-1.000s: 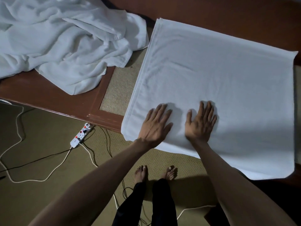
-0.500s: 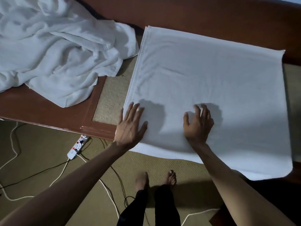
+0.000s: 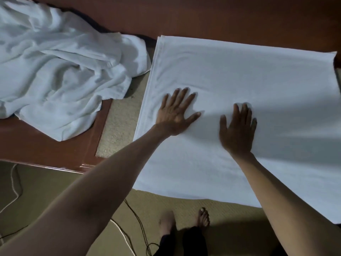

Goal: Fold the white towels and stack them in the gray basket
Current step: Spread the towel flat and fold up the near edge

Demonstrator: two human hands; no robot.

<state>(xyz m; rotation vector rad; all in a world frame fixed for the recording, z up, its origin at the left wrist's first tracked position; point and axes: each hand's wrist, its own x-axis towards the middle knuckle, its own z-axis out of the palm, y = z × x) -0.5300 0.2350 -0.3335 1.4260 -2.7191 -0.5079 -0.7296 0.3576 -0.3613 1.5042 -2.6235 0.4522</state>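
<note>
Item, flat towel: white, and by my reading already doubled, since layered hems show along its left edge. It lies spread on the wooden table, partly over the woven inset, with its near edge hanging past the table's front towards me. Its long axis runs left to right across my view. Left hand: palm down, fingers straight and spread, pressing the cloth just inside the left short edge and grasping nothing. Right hand: also flat, fingers straight, pressing near the towel's middle and grasping nothing. Governing relation: the left short edge sits just beside my left hand, while the right short edge lies well apart from my right hand, out by the frame's right side. I judge the next fold to go end over end across that long axis. For that the left hand is the nearer one to take the left corners, with the right hand placed to pin the crease line. Heap of unfolded towels: crumpled on the table to the left, close beside the flat towel's far left corner; I cannot tell whether they touch. Gray basket: not in view.
</note>
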